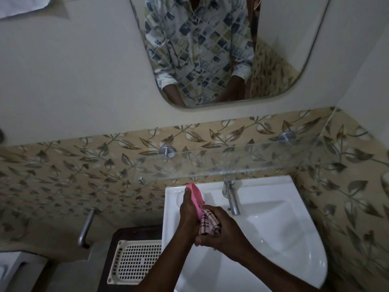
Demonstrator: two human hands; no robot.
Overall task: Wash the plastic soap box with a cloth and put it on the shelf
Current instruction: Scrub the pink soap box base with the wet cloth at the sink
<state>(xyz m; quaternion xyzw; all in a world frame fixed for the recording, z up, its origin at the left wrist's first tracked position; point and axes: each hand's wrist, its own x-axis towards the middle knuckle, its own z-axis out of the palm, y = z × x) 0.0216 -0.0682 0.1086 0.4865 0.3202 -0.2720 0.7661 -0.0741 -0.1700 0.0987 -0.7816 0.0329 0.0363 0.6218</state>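
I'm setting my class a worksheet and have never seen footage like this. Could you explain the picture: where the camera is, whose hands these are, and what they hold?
There is no robot here. One camera, worn on a person's head, looks down at their own bare hands over a white sink. The left hand grips a pink soap box. The right hand holds a checked cloth against its lower end. A tap stands behind, a glass shelf is fixed above it, and the mirror reflects the person's shirt.

Below me the white basin [273, 239] fills five o'clock, with its chrome tap [232, 199] at its twelve. A white lattice tray [136, 262] lies at seven, and the mirror [273, 49] hangs at twelve.
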